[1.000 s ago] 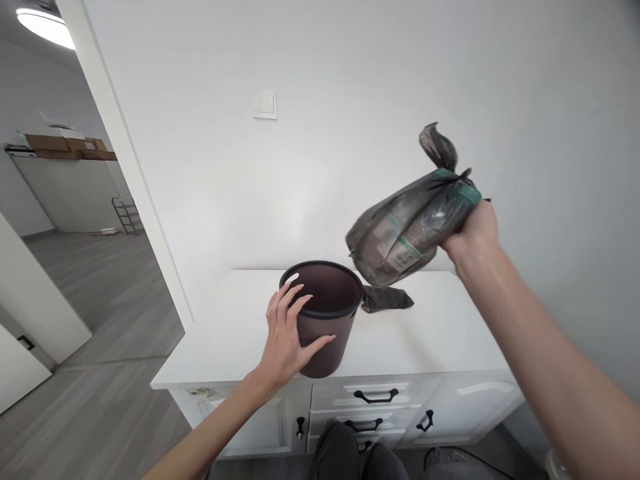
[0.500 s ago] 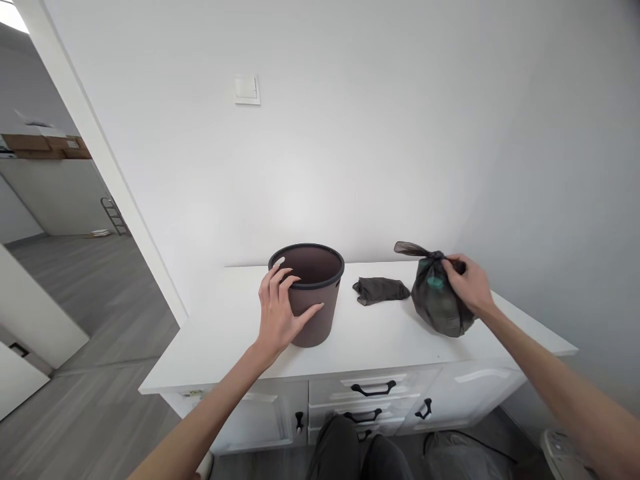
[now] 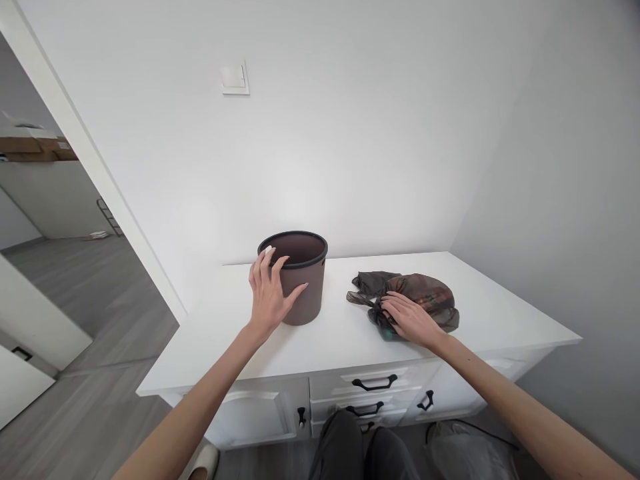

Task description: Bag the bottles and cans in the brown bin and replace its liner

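A brown trash can with a black rim stands upright on the white cabinet top. My left hand is closed on its near left side, fingers bent over the rim and thumb against the outer wall. To the right, a tied, filled dark garbage bag lies on its side, with reddish and green contents showing through. My right hand rests over its knotted neck, fingers curled onto the plastic. Behind the knot is a folded black garbage bag, partly covered by the filled one.
The white cabinet has doors and drawers with black handles. A light switch is on the wall behind. At lower right, a translucent bag is on the floor. A doorway opens at left.
My right hand has brought the filled bag leftward and down onto its side, against the folded bag. The trash can, with my left hand on it, has shifted slightly back and left.
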`<control>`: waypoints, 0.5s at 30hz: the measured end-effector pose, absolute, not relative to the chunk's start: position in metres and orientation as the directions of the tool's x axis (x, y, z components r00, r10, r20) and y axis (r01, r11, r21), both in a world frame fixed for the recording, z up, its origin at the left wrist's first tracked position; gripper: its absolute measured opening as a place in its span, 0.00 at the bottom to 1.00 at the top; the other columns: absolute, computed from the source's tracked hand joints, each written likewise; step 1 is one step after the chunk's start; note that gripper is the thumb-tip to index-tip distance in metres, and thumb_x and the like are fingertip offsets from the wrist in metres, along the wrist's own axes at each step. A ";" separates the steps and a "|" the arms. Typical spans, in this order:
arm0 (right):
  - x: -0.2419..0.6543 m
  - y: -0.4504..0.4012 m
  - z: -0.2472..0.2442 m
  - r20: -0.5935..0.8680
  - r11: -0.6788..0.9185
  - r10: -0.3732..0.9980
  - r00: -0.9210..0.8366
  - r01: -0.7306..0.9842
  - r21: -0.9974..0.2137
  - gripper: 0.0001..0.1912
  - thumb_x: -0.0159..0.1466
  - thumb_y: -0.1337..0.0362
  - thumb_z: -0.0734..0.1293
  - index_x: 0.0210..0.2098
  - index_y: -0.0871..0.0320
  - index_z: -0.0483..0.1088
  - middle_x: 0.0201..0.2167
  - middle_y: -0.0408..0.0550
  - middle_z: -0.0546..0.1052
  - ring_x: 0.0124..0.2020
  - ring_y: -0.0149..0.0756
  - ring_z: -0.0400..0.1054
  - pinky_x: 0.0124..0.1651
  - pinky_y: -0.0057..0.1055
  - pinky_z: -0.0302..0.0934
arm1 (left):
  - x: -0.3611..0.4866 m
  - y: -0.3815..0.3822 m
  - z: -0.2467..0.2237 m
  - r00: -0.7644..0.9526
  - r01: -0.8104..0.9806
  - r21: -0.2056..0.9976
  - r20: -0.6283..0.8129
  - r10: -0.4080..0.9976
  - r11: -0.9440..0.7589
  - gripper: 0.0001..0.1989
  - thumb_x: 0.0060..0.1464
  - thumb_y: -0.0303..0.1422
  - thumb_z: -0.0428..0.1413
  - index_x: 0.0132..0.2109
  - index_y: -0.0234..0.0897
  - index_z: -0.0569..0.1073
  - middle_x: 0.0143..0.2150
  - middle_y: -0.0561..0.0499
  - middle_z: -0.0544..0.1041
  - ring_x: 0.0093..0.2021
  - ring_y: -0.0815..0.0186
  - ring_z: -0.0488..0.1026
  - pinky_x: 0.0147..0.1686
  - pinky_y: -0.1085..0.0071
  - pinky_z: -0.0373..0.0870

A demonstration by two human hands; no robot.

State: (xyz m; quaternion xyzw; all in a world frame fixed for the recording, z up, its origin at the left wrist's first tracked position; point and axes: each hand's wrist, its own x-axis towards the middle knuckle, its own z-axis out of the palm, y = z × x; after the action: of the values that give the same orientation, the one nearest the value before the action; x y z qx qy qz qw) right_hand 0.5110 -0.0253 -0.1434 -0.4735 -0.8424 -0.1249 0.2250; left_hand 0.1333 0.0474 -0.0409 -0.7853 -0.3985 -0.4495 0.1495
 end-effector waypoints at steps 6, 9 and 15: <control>0.498 -0.048 -0.173 0.568 0.431 0.755 -0.329 0.901 -0.051 0.27 0.69 0.67 0.61 0.67 0.59 0.66 0.71 0.60 0.67 0.75 0.56 0.56 0.77 0.63 0.50 | 0.102 0.022 -0.077 0.220 0.758 0.202 0.815 0.535 -0.620 0.43 0.65 0.46 0.60 0.77 0.47 0.47 0.80 0.33 0.45 0.80 0.43 0.46 0.73 0.38 0.50; 0.460 -0.074 -0.187 0.555 0.478 0.758 -0.343 0.871 -0.113 0.32 0.71 0.65 0.59 0.74 0.56 0.59 0.76 0.56 0.60 0.78 0.55 0.51 0.78 0.65 0.48 | 0.079 0.007 -0.112 0.228 0.779 0.237 0.754 0.616 -0.580 0.40 0.68 0.45 0.57 0.77 0.45 0.47 0.80 0.33 0.48 0.80 0.45 0.47 0.73 0.40 0.53; 0.401 -0.076 -0.211 0.492 0.558 0.780 -0.388 0.788 -0.263 0.30 0.74 0.62 0.58 0.74 0.54 0.60 0.75 0.54 0.63 0.78 0.51 0.52 0.77 0.60 0.54 | 0.039 0.015 -0.173 0.198 0.873 0.298 0.507 0.839 -0.387 0.33 0.71 0.50 0.47 0.74 0.35 0.56 0.79 0.30 0.53 0.80 0.41 0.46 0.73 0.37 0.52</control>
State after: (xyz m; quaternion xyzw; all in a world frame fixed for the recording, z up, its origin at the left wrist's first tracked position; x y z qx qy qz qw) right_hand 0.4005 -0.0755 -0.2111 -0.4703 -0.8330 -0.0069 0.2913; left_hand 0.0390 0.0155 -0.1726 -0.7736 -0.5531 -0.3080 0.0275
